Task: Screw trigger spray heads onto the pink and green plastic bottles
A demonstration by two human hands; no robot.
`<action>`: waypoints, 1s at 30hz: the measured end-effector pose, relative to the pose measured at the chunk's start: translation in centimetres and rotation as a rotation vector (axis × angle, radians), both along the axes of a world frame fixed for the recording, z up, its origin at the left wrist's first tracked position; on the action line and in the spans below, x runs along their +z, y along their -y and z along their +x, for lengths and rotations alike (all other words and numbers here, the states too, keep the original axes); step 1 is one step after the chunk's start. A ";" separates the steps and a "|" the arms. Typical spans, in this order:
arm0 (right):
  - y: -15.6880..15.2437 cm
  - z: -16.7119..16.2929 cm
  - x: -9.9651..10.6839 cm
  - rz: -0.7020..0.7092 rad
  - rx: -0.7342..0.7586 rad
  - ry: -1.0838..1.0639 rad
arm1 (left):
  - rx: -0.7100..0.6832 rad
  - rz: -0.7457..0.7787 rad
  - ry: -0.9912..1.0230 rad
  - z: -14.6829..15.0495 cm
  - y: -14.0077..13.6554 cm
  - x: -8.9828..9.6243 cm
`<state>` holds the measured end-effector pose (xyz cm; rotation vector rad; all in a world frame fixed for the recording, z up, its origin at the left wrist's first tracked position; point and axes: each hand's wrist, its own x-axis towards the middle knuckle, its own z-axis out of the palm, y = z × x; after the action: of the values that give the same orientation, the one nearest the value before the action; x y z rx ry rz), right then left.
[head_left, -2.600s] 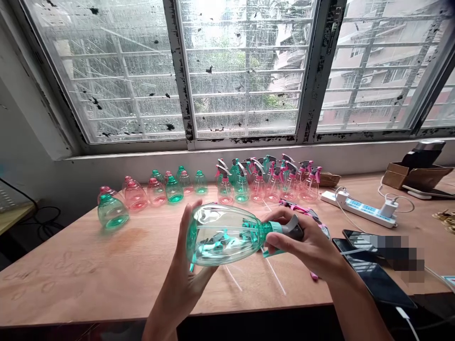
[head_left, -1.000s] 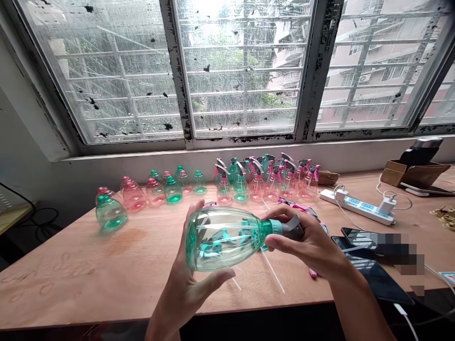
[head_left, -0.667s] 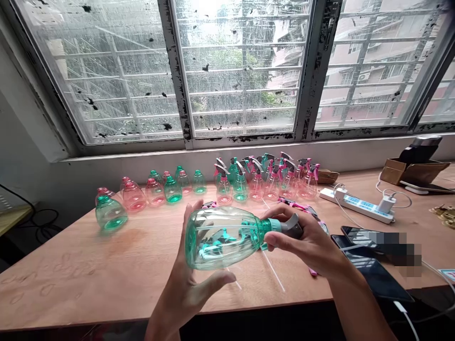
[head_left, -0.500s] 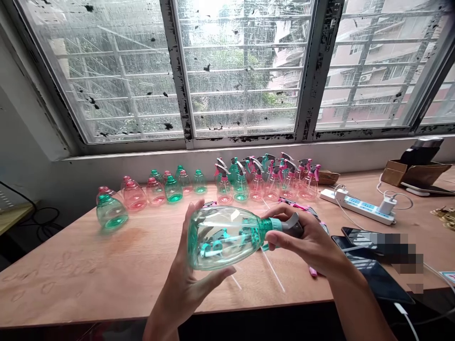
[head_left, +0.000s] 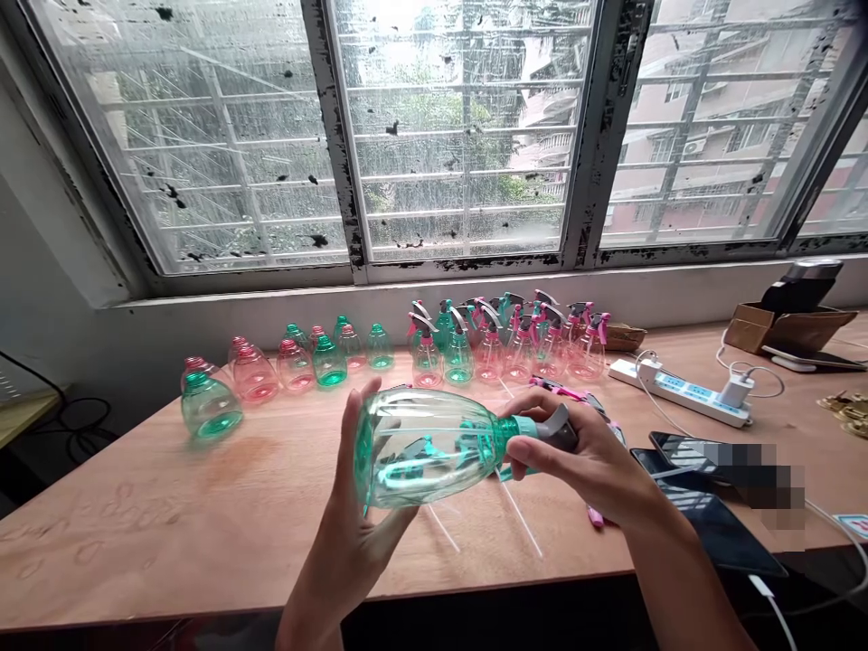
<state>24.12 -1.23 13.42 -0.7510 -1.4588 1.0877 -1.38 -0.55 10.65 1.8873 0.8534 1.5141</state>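
A clear green spray bottle [head_left: 424, 449] lies sideways in the air above the table, between my two hands. My left hand [head_left: 359, 524] is wrapped round its base end, with the thumb underneath and partly hidden behind the bottle. On the other end, my right hand [head_left: 570, 452] grips the teal and grey spray head [head_left: 546, 429] at the neck, thumb and fingers closed on it. Through the bottle, teal spray heads show on the table beneath. Thin clear tubes [head_left: 521, 517] and pink spray heads [head_left: 570, 391] lie under and beyond my right hand.
Several open pink and green bottles [head_left: 256, 372] stand at the back left. Bottles with spray heads [head_left: 489, 354] stand at the back middle. On the right are a power strip [head_left: 682, 393], dark tablets [head_left: 732, 529] with cables, and a cardboard box [head_left: 759, 333]. A window rises behind the table.
My left hand has shifted its hold on the bottle's base, its thumb now drawn back under the bottle. The bottle has turned slightly; my right hand keeps its grip on the spray head.
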 end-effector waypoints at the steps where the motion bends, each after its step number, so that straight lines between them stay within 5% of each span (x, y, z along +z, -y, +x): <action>1: 0.0 0.0 0.1 -0.003 0.007 0.002 | -0.002 0.013 -0.006 0.0 0.0 -0.1; 8: 0.2 -0.1 0.4 0.043 0.001 0.073 | -0.053 -0.090 0.027 0.0 0.1 0.3; 14: 0.0 -0.1 0.0 0.010 -0.007 0.020 | 0.024 0.030 -0.011 -0.3 0.1 -0.1; 20: 0.2 -0.2 0.3 0.046 -0.004 0.045 | -0.085 -0.059 0.051 -0.2 0.0 0.1; 30: 0.0 -0.2 0.0 0.015 -0.001 -0.018 | -0.026 -0.005 0.027 -0.2 0.3 -0.2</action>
<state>23.92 -1.23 13.42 -0.7294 -1.4494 1.0790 -1.55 -0.89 10.44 1.8636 0.8165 1.5171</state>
